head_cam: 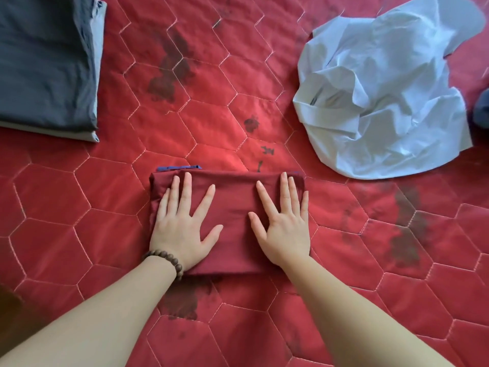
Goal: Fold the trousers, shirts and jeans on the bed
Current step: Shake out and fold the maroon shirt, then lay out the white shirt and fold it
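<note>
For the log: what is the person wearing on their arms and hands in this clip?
Both forearms are bare, with no sleeves in view. The left hand has a bracelet of round brown wooden beads at the wrist. The right hand and its wrist carry nothing. No rings or gloves show on the fingers.

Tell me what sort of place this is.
Probably a bedroom: a red quilted bedspread fills the view, with a folded dark grey stack and a crumpled pale blue shirt lying on it.
</note>
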Action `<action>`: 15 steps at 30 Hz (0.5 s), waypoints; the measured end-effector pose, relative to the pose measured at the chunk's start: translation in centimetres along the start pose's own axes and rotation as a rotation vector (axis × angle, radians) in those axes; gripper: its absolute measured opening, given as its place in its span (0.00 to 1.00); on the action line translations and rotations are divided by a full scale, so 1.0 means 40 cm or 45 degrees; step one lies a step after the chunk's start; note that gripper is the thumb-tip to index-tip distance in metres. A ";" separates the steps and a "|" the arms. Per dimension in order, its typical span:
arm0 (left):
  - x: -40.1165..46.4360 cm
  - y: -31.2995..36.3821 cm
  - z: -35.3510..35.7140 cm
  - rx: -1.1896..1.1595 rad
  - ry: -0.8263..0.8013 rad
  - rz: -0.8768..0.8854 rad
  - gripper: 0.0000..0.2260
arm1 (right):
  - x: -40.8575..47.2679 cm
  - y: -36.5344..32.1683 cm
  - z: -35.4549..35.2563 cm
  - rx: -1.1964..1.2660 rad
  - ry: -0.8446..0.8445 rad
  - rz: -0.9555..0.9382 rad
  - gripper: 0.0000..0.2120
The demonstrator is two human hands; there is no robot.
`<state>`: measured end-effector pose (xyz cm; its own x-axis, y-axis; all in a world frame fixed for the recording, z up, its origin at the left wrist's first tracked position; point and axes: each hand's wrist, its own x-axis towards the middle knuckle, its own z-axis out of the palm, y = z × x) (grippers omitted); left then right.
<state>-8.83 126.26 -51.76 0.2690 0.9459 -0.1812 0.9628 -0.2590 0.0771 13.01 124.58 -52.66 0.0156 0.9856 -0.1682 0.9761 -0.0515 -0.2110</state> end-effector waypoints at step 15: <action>0.349 0.361 -0.215 -1.167 -0.002 -0.522 0.32 | 0.258 0.229 -0.342 0.174 0.355 0.192 0.30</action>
<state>8.59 137.39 -44.76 -0.0782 0.9281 -0.3641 0.5895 0.3376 0.7338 25.09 136.46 -43.17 0.2344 0.9704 0.0582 0.9205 -0.2023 -0.3343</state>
